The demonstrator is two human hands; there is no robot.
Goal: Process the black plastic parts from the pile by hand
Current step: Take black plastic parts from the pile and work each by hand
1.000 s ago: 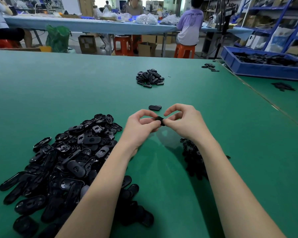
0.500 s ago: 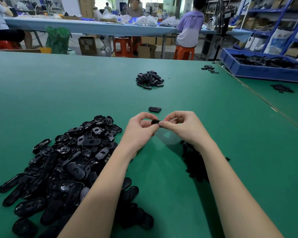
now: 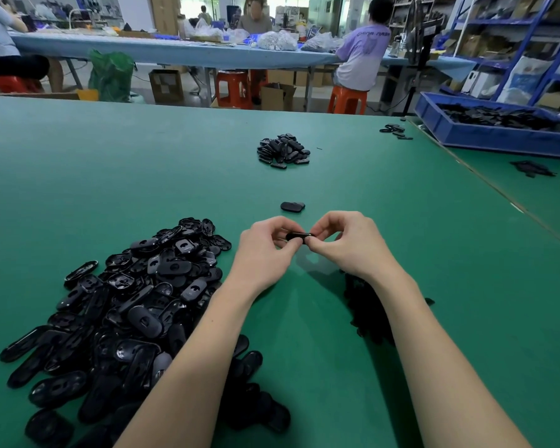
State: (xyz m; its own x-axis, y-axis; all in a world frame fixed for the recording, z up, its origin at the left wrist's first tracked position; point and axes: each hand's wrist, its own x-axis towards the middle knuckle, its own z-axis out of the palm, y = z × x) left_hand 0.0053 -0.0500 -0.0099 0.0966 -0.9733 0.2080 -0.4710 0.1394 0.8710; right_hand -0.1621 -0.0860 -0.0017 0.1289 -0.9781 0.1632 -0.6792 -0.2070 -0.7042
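Above the green table (image 3: 78, 189), just right of the big pile (image 3: 117, 318), we hold one small black part (image 3: 299, 237) between both hands, off the surface. Our left hand (image 3: 265, 250) pinches its left end w/ thumb and curled fingers; our right hand (image 3: 346, 244) pinches the right end the same way, fingertips of both nearly meeting over the part. It's mostly hidden by fingers, so we can't tell its exact shape or which face is up. Big pile of black oval plastic parts sits left of our left forearm, spreading toward the near table edge, some pieces running under the forearm. Just beyond the held part, a single black part (image 3: 292, 206) lies flat on the table, apart from everything else. Farther beyond that, a small pile (image 3: 283, 151) of similar parts. Right of the big pile, under our right forearm, a dark heap of scraps (image 3: 366, 305), partly covered by the arm. Far right of the small pile, a few loose pieces (image 3: 395, 130) lie near a blue bin (image 3: 498, 137) holding more black pieces. Past the table's far edge, ppl sit on orange stools (image 3: 348, 98) at a blue-covered bench (image 3: 175, 51).
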